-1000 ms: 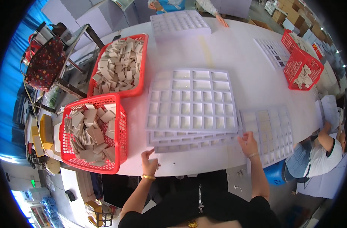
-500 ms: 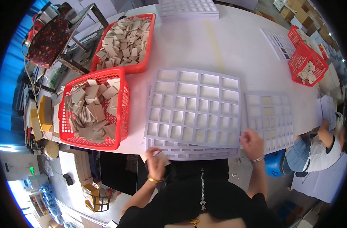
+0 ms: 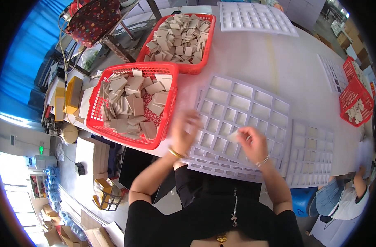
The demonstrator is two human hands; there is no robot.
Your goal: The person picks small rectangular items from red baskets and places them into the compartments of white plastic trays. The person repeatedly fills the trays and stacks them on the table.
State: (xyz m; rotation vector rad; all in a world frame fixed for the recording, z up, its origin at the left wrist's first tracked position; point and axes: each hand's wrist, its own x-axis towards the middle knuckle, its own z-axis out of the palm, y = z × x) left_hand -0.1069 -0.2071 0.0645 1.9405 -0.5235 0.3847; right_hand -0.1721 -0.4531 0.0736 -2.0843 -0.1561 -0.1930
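A white compartment tray (image 3: 243, 101) lies on top of other trays at the table's front edge, its upper cells large and its lower cells small. Over its lower half, my right hand (image 3: 254, 145) pinches a small pale tile (image 3: 235, 136) between thumb and fingers. My left hand (image 3: 185, 131) is at the tray's left edge, beside the near red basket; motion blur hides whether its fingers hold anything. This red plastic basket (image 3: 132, 142) contains many loose beige tiles (image 3: 135, 105).
Behind the near basket stands another red basket (image 3: 204, 61) heaped with tiles. One more tray (image 3: 311, 144) lies to the right, and another (image 3: 258, 18) at the far side. Small red baskets (image 3: 352, 99) stand far right, near another person (image 3: 348, 197).
My left hand has moved up from the table's front edge to the tray's left side. The right hand has moved over the tray and now holds a tile. The view has turned left.
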